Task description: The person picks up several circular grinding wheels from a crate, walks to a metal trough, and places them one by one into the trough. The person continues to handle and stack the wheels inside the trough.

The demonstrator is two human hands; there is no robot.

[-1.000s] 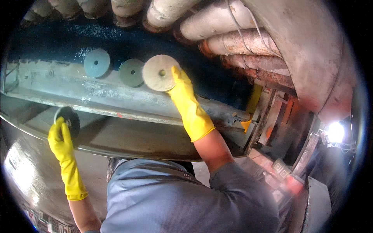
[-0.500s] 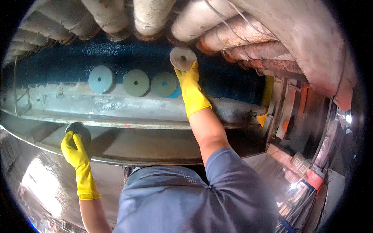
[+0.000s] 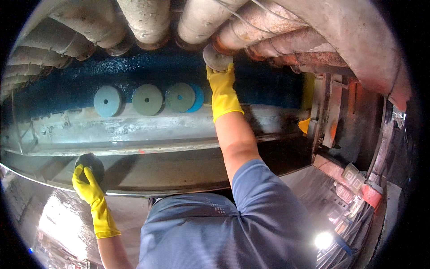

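My right hand (image 3: pixel 222 83), in a yellow rubber glove, stretches far forward and grips the near edge of a pale grey disc (image 3: pixel 217 58). That disc is tilted under the row of big cylinders. Down at the left, my left hand (image 3: pixel 87 184), gloved the same way, is closed on a dark round disc (image 3: pixel 95 166) by the trough. Across the dark blue wet surface lie a light blue disc (image 3: pixel 114 102), a grey-green disc (image 3: pixel 154 99) and another grey-green disc (image 3: pixel 172 96), each with a centre hole. This last one overlaps a bright blue disc (image 3: pixel 198 98).
Thick, worn cylinders (image 3: pixel 145 22) hang in a row over the dark blue surface (image 3: pixel 134 71). A wet metal ledge (image 3: pixel 112 123) and a trough (image 3: pixel 179 172) run between it and me. To the right stand a rusty frame (image 3: pixel 331 112) and a small yellow piece (image 3: pixel 304 126).
My right hand has pushed the grey disc farther forward, up to the cylinders, and the disc has tilted. My left hand keeps its hold on the dark disc. The view has shifted slightly.
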